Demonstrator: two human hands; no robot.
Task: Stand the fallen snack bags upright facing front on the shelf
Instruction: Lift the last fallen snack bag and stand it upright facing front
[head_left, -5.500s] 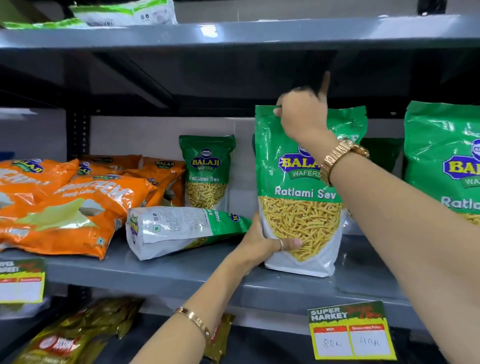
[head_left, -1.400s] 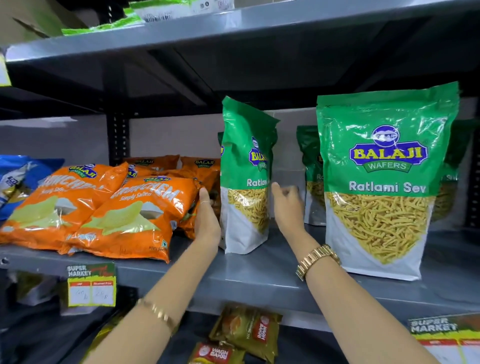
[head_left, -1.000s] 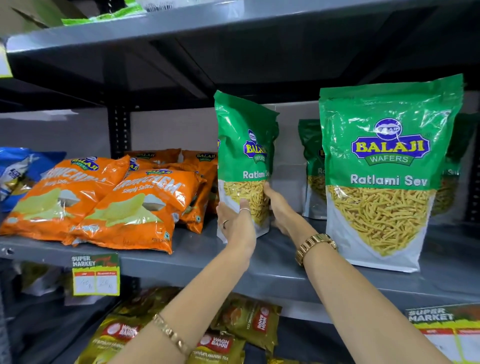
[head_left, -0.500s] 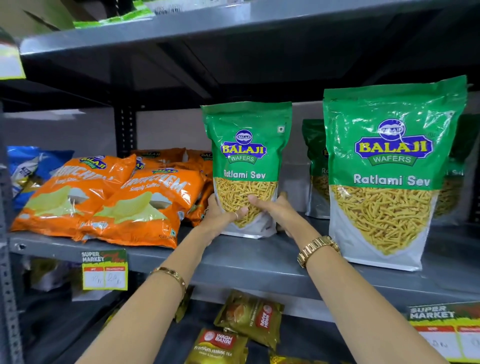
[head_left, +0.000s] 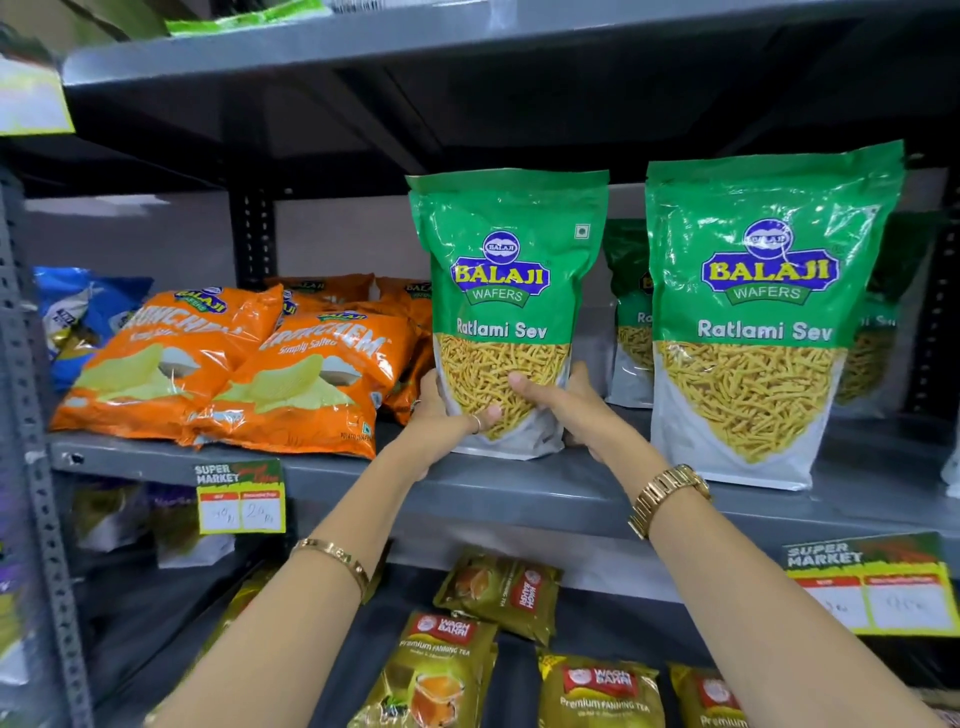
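Green Balaji Ratlami Sev bag (head_left: 506, 291), upright, front label facing outward, base on grey shelf (head_left: 519, 491), larger matching bag (head_left: 769, 312) upright just beside it, further green bags behind

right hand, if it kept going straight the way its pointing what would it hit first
The right hand points up and left onto the green Ratlami Sev bag it already grips, so it would press that bag first, probably toward the orange chip bags.
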